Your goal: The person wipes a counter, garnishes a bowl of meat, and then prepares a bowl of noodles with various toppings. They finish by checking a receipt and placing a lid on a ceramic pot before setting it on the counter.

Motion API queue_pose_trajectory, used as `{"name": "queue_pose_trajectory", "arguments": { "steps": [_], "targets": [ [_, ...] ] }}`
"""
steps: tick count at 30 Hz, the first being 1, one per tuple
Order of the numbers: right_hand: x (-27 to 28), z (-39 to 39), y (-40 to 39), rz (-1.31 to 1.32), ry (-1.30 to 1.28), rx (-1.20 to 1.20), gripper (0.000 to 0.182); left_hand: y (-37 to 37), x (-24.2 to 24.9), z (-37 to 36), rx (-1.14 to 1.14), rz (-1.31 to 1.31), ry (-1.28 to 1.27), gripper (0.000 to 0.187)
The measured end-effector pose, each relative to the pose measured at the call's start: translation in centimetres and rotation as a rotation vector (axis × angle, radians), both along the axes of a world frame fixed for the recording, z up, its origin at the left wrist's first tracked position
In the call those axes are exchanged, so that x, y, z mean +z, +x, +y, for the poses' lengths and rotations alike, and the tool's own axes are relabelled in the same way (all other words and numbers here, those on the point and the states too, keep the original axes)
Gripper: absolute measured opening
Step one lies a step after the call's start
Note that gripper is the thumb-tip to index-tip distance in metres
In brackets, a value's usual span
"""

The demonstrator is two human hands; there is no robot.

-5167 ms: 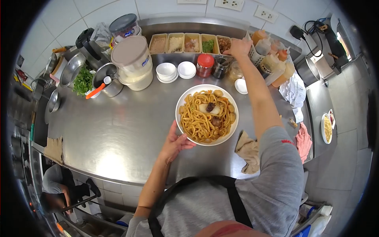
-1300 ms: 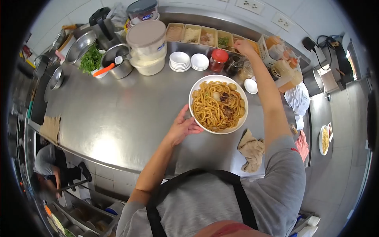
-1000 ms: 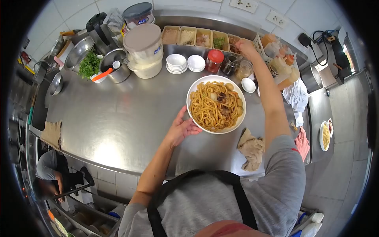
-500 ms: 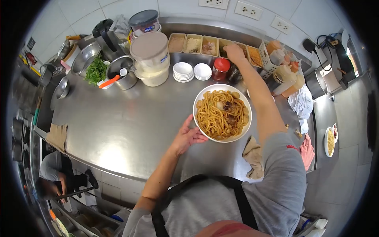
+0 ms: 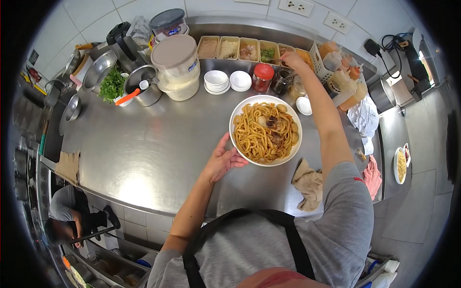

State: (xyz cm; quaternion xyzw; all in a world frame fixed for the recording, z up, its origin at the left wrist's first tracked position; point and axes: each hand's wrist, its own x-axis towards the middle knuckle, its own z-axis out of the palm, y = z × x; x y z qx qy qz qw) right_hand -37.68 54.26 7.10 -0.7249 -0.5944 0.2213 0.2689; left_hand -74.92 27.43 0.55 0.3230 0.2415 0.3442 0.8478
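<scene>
A white bowl (image 5: pixel 235 144) of thick brown noodles (image 5: pixel 261 137), with round pale pieces and dark bits on top, sits on the steel counter. My left hand (image 5: pixel 223 161) grips its lower left rim, thumb and fingers against the side. My right hand (image 5: pixel 291 60) reaches to the row of topping tubs at the back. Its fingers are pinched on a thin utensil (image 5: pixel 275 60), whose far end points left to the tub of chopped green herbs (image 5: pixel 268 50). Below that hand are a red-lidded jar (image 5: pixel 262 77), a dark jar (image 5: pixel 282 81) and a small white dish (image 5: pixel 304 105).
Stacked white dishes (image 5: pixel 216 80), large lidded tubs (image 5: pixel 175 57), a pot (image 5: pixel 144 89) and fresh herbs (image 5: pixel 113 83) line the back left. Sauce bottles (image 5: pixel 343 81) stand right. A brown cloth (image 5: pixel 308 185) lies near my right arm. Another person (image 5: pixel 67 209) is at lower left.
My right hand has moved off the herb tub to the right, so the green herbs now show. The camera view has shifted slightly; my left hand stays at the bowl.
</scene>
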Motion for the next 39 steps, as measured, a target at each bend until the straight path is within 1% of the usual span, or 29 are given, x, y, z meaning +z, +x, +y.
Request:
{"name": "queue_pose_trajectory", "arguments": {
  "steps": [2, 5, 8, 9, 11, 14, 18, 20, 23, 26, 29, 32, 35, 39],
  "targets": [
    [0.5, -0.5, 0.2, 0.192, 0.0, -0.025, 0.015, 0.1, 0.3, 0.1, 0.004, 0.003, -0.001, 0.06],
    [1.4, -1.6, 0.5, 0.288, 0.05, -0.054, 0.015, 0.2, 0.2, 0.0, 0.017, -0.016, -0.02, 0.061],
    [2.2, -3.1, 1.5, 0.322, 0.182, 0.041, 0.015, 0.3, -0.1, 0.0, 0.029, 0.023, -0.002, 0.061],
    [4.7, -6.4, 0.1, 0.294, 0.111, 0.038, 0.016, 0.3, -0.3, 0.1, 0.025, 0.021, 0.007, 0.061],
    [5.0, -9.3, 0.8, 0.349, 0.16, 0.188, 0.015, 0.2, -0.4, 0.1, 0.012, 0.019, 0.012, 0.061],
    [6.3, -17.2, -2.2, 0.192, 0.281, 0.231, 0.014, 0.2, 0.1, 0.0, 0.013, 0.034, 0.018, 0.06],
    [6.3, -25.4, -6.3, -0.36, 0.513, 0.324, 0.007, 0.3, 0.1, 0.0, 0.02, 0.038, 0.008, 0.059],
    [6.1, -27.7, -7.7, -0.64, 0.623, 0.375, 0.009, 0.3, 0.2, -0.1, 0.02, 0.038, 0.01, 0.059],
    [6.6, -29.2, -8.9, -0.67, 0.841, 0.228, 0.01, 0.2, 0.3, -0.2, 0.021, 0.041, 0.02, 0.058],
    [5.5, -29.4, -8.9, -0.771, 0.761, 0.342, 0.009, 0.2, 0.6, -0.4, 0.009, 0.056, 0.028, 0.058],
    [6.9, -28.3, -8.6, -0.692, 0.891, 0.115, 0.01, 0.3, 0.7, -0.1, 0.01, 0.055, 0.035, 0.058],
    [6.8, -25.8, -8.2, -0.653, 0.64, 0.304, 0.006, 0.1, 0.3, -0.1, 0.003, 0.056, 0.038, 0.058],
    [7.2, -19.3, -6.0, -0.535, 0.613, 0.108, 0.007, 0.2, 0.2, 0.0, 0.006, 0.049, 0.044, 0.058],
    [4.6, -8.5, -4.3, -0.806, 0.551, 0.067, 0.012, 0.0, 0.3, 0.0, -0.003, 0.029, 0.012, 0.059]
  ]
}}
